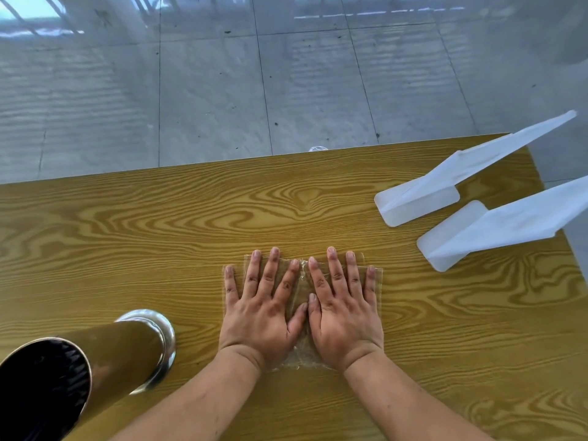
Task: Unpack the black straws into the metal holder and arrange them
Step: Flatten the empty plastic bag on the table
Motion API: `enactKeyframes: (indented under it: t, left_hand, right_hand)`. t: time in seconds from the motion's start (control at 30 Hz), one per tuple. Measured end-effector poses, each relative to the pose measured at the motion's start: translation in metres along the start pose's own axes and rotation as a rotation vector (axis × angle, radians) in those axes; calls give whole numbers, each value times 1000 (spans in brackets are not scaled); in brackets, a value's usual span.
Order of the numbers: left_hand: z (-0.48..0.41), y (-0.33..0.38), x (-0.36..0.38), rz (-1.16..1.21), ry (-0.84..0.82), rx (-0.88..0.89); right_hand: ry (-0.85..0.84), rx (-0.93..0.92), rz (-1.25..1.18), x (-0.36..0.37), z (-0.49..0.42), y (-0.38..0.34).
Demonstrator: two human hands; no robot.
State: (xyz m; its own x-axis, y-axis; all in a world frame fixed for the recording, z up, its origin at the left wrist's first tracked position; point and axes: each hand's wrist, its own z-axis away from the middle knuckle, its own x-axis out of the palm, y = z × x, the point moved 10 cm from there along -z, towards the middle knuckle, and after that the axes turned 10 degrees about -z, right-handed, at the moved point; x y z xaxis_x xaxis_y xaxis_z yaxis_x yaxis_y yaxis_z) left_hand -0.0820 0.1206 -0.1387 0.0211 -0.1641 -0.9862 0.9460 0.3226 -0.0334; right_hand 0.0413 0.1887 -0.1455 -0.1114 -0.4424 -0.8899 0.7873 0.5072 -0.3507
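Head view: left hand (261, 310) and right hand (343, 313) lie flat, fingers straight, pressing the clear wrapper (301, 283) on the tabletop (159, 233). Black straws (41, 383) sit in the metal holder (127, 345) at the near left corner, closest to the left hand.

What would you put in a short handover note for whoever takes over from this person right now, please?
Left hand: flat, fingers straight, pressing on the clear wrapper.
Right hand: the same, beside it.
The wrapper lies flat on the wooden table and looks empty.
The metal holder stands at the left with the black straws inside it.
Done: unpacking, apparently.
Left: probably tidying the straws (their order is hard to judge) and clearing the wrapper.
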Motion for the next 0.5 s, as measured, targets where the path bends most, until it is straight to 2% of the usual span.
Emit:
enactKeyframes:
  t: [0.5]
  left_hand:
    - [0, 0, 0, 23, 18, -20]
  right_hand:
    - [-21, 18, 26, 7, -3, 5]
